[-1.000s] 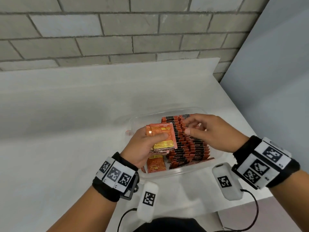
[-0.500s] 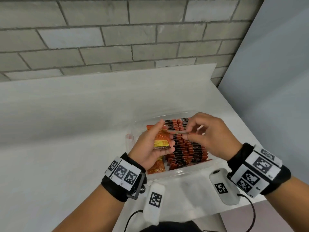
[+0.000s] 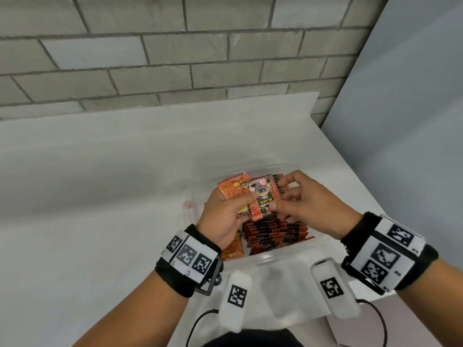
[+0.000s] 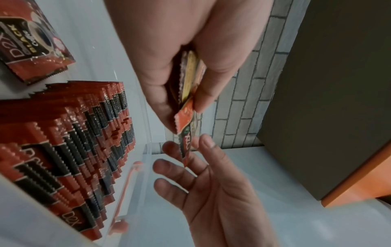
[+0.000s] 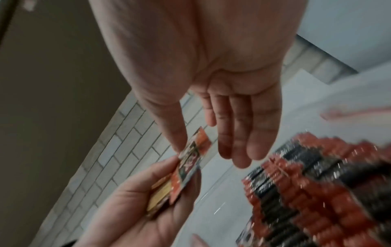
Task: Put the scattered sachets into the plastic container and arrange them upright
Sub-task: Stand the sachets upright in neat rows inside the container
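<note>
My left hand grips a small stack of orange sachets above the clear plastic container. The front sachet, red and black with "BLACK coffee" on it, sticks out tilted from the stack. My right hand pinches its right edge, thumb on the face and fingers behind. In the left wrist view that sachet hangs edge-on between the right thumb and forefinger. Rows of upright sachets fill the container's right and middle part. The right wrist view is blurred.
A sachet lies flat in the container's near left corner, and more flat ones show in the left wrist view. The white table ends at a brick wall behind and at an edge on the right, beside a grey panel.
My right hand left the upright rows and came over to the stack in my left hand. The front sachet has been drawn out and now shows its printed face.
</note>
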{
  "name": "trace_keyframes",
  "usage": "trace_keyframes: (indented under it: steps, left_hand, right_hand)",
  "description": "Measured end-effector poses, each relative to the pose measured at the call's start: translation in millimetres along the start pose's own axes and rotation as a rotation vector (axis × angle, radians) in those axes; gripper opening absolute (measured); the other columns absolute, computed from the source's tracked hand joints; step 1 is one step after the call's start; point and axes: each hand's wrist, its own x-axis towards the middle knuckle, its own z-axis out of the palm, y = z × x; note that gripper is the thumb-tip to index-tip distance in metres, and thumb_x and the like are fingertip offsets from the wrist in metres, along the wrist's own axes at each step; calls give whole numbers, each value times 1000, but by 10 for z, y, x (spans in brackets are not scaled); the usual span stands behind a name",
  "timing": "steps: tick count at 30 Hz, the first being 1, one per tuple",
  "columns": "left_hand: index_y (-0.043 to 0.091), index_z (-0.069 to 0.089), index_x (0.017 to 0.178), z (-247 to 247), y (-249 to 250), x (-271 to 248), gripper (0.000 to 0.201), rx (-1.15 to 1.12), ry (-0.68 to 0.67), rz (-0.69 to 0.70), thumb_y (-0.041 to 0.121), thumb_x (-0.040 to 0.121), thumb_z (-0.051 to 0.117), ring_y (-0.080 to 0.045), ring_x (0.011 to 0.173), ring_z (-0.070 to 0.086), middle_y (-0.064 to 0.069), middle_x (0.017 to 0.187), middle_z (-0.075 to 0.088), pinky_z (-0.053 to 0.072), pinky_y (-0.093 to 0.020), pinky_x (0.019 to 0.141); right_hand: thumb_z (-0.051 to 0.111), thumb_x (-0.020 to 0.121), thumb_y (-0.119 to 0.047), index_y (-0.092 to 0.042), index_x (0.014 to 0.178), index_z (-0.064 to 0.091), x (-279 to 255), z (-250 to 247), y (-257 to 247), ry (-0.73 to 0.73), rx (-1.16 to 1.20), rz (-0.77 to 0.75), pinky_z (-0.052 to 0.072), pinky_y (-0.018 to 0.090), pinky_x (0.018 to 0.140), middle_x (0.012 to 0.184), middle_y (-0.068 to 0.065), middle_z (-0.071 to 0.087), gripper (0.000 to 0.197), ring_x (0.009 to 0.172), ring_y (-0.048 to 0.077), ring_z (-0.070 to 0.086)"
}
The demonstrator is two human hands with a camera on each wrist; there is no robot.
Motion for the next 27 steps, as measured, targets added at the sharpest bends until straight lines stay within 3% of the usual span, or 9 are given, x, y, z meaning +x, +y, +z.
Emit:
trace_keyframes:
  steps: [4, 7, 9, 12, 14, 17, 20, 24, 27]
  left_hand:
    - [12, 66, 100, -28, 27, 44, 23, 9, -48, -19, -5, 87, 59, -21, 88, 71, -6, 96, 74, 59, -33, 71]
    - [17, 66, 100, -55, 99, 54, 25, 111, -128, -25, -3, 86, 61, -19, 89, 69, -3, 96, 73, 58, -39, 79]
    - [18, 66, 100, -55, 126, 57, 27, 150, -127, 27, -4, 86, 61, -19, 89, 69, -3, 96, 73, 59, -36, 75]
    - [16, 66, 99, -69, 158, 68, 25, 142, -91, 69, -3, 84, 63, -21, 88, 69, -5, 96, 73, 59, -33, 72]
    - [15, 65, 97, -136, 204, 73, 15, 101, -72, 61, 12, 83, 65, -21, 83, 67, -5, 91, 71, 56, -35, 72]
    - [14, 65, 95, -310, 272, 109, 26, -23, 17, 43, 30, 75, 66, -20, 75, 64, -4, 80, 68, 52, -34, 69]
    - [14, 65, 97, -421, 283, 136, 29, -47, 53, 17, 31, 73, 65, -19, 72, 64, -4, 79, 68, 53, -31, 64]
    - [14, 65, 101, -442, 226, 175, 17, -24, 56, -34, 22, 87, 60, -18, 71, 66, -4, 80, 69, 52, -28, 62]
    - [13, 65, 101, -417, 191, 183, 17, -8, 47, -65, 22, 88, 60, -17, 71, 66, -5, 82, 70, 52, -29, 62]
  right_hand:
    - [67, 85, -4, -27, 102, 57, 3, 48, 6, 77, 138, -85, 57, 40, 74, 85, 5, 69, 30, 74, 19, 67]
    - [57, 92, -4, -36, 106, 65, 69, 8, -43, 153, 123, -221, 55, 31, 77, 104, -4, 67, 36, 88, 13, 65]
    - [56, 92, -5, -38, 111, 61, 111, 23, -91, 160, 174, -220, 55, 31, 75, 96, -5, 63, 38, 82, 14, 63]
    - [60, 89, -3, -23, 104, 60, 116, 29, -155, 98, 323, -109, 58, 37, 71, 91, 3, 68, 24, 78, 21, 66]
    - [60, 89, -3, -18, 95, 62, 102, -57, -129, 90, 228, -156, 58, 33, 69, 91, 4, 71, 17, 79, 19, 68]
    - [58, 91, -6, -24, 92, 63, 65, -296, -39, 84, -99, -249, 53, 26, 68, 90, -2, 69, 19, 81, 11, 66]
    - [55, 94, -9, -33, 87, 63, 23, -454, 54, -117, -398, -169, 54, 37, 69, 86, -11, 66, 27, 81, 13, 65]
    - [51, 95, -10, -41, 88, 59, 35, -442, 144, -297, -622, -66, 50, 31, 87, 101, -18, 66, 34, 105, 11, 59]
    - [47, 96, -8, -36, 92, 61, 56, -386, 183, -337, -707, -70, 49, 24, 85, 102, -18, 65, 31, 96, 6, 61]
